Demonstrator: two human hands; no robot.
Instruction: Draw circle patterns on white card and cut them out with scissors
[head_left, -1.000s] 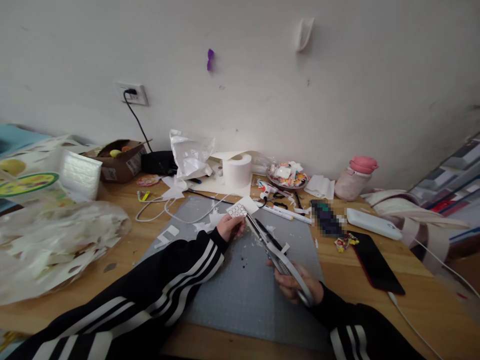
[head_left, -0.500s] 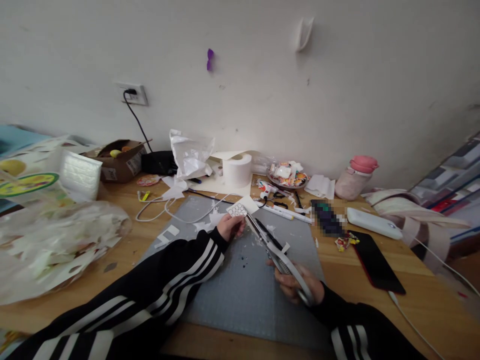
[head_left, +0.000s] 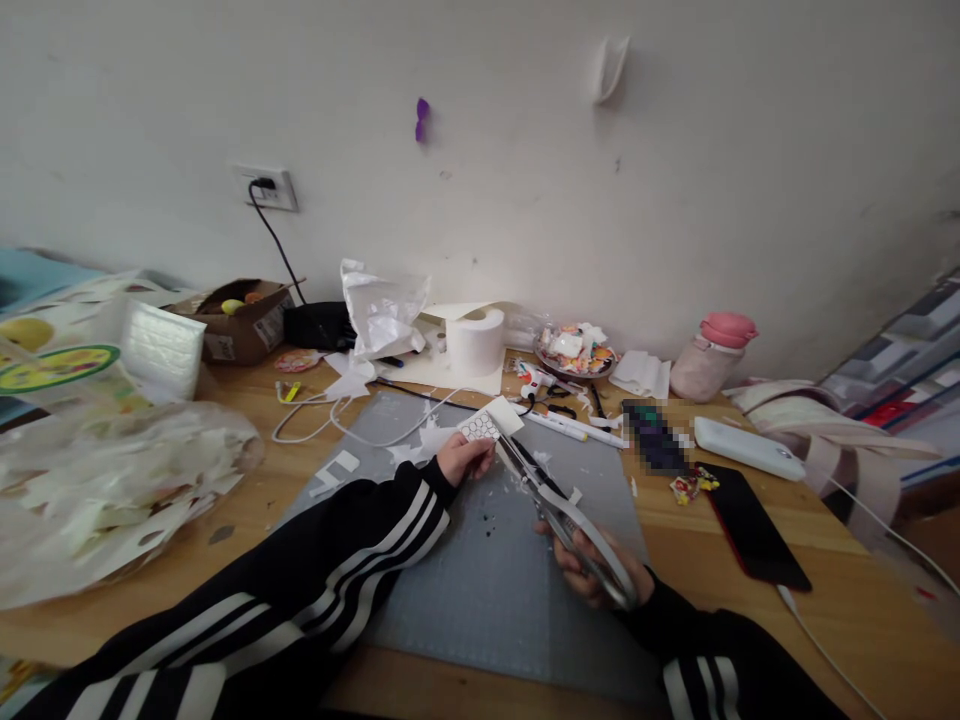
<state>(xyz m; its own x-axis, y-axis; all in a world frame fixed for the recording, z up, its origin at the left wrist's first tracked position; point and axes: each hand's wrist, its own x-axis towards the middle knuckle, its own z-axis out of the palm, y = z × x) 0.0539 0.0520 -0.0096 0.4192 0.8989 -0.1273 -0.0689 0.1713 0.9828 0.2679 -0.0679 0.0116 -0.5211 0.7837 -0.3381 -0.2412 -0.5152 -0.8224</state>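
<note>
My left hand (head_left: 463,458) pinches a small white paper piece (head_left: 481,427) printed with a honeycomb pattern, held just above the grey cutting mat (head_left: 480,580). My right hand (head_left: 594,568) grips the handles of long scissors (head_left: 559,512). The blades point up and left, and their tips meet the paper's right edge. Both arms wear black sleeves with white stripes. White paper scraps (head_left: 424,441) lie on the mat around the hands.
A clear bag of paper offcuts (head_left: 105,490) fills the left. Along the wall stand a cardboard box (head_left: 236,320), a paper roll (head_left: 474,342), a plate of wrappers (head_left: 576,352) and a pink-lidded bottle (head_left: 709,358). A dark phone (head_left: 750,525), white power bank (head_left: 746,447) and cables lie right.
My left hand and the paper have shifted slightly right and up. The scissors and my right hand have moved a little right with them.
</note>
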